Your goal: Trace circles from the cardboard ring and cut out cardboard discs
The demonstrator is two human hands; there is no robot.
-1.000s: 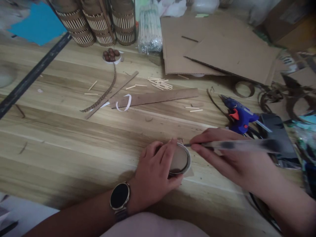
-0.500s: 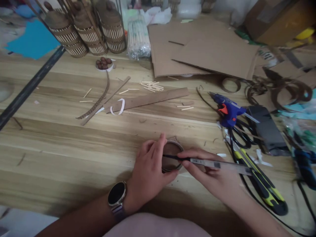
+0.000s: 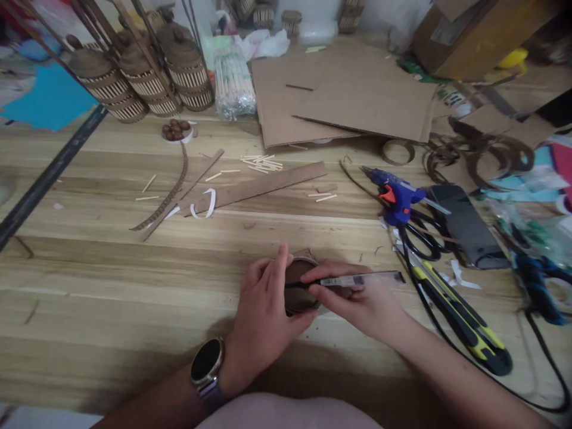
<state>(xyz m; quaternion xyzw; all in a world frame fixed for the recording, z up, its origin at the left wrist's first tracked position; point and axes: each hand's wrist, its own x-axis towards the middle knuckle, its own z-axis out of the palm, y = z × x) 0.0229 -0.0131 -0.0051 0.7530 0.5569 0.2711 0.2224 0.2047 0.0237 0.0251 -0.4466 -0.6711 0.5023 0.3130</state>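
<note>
A round brown cardboard ring (image 3: 300, 310) rests on the table in front of me. Around its left side curls my left hand (image 3: 263, 310), index finger raised at the rim and thumb at the near edge. My right hand (image 3: 353, 304) pinches a slim pen-like tool (image 3: 342, 281) with a black front and a clear barrel. The dark tip of the tool reaches into the ring toward my left fingers; its very end is hard to make out.
At the right lie a blue glue gun (image 3: 395, 193), a yellow-black cutter (image 3: 462, 316), a black phone (image 3: 467, 226) and cables. Ahead are cardboard strips (image 3: 268, 187), small sticks (image 3: 263, 162) and cardboard sheets (image 3: 344, 89). Lantern-like cylinders (image 3: 190, 74) stand at the back left.
The camera view has shifted, so the table items sit farther left. The rear end of the tool has swung up, away from me. Both hands stay at the ring.
</note>
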